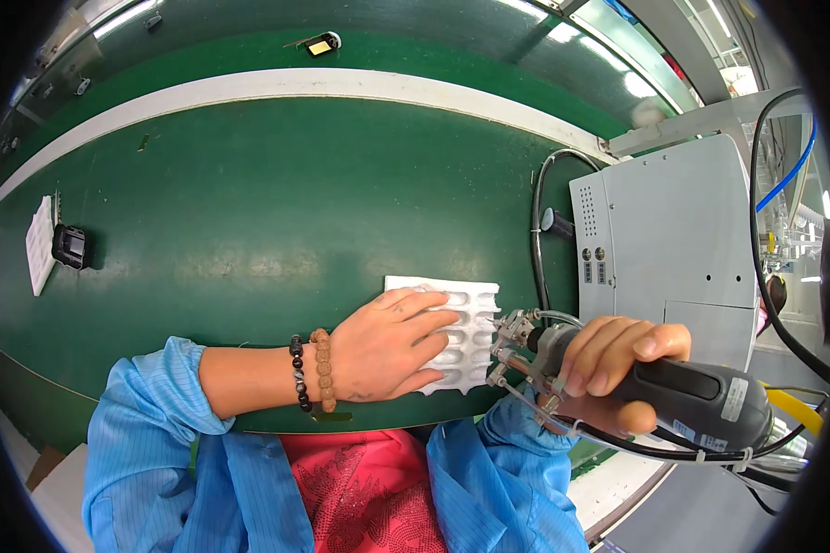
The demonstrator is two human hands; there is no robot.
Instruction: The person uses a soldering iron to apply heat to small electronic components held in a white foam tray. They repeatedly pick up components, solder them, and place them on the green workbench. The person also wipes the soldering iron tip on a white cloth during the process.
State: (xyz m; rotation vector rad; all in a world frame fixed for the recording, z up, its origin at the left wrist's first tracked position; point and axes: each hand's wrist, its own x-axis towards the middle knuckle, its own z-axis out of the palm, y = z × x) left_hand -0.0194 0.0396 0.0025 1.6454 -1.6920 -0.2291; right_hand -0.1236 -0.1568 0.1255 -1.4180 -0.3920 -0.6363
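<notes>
- The left hand lies palm down, fingers stretched out and slightly spread, holding the white tray beneath it against the worktop.
- The right hand is curled firmly round a dark grey power tool, whose metal fittings and clear tubing point left, toward the tray; I can't tell whether the tip touches it.
- That tray sits near the worktop's front edge, right in front of the person: matte white, moulded, with rows of rounded hollows and a wavy lower edge. Fingers cover its left part.
- Two beaded bracelets, one black and one brown, circle the left wrist.
- Under it all spreads the green worktop, scuffed in places.
- To the right stands a pale grey machine, a black cable looping beside it.
- Far left, a black part sits beside another white piece.
</notes>
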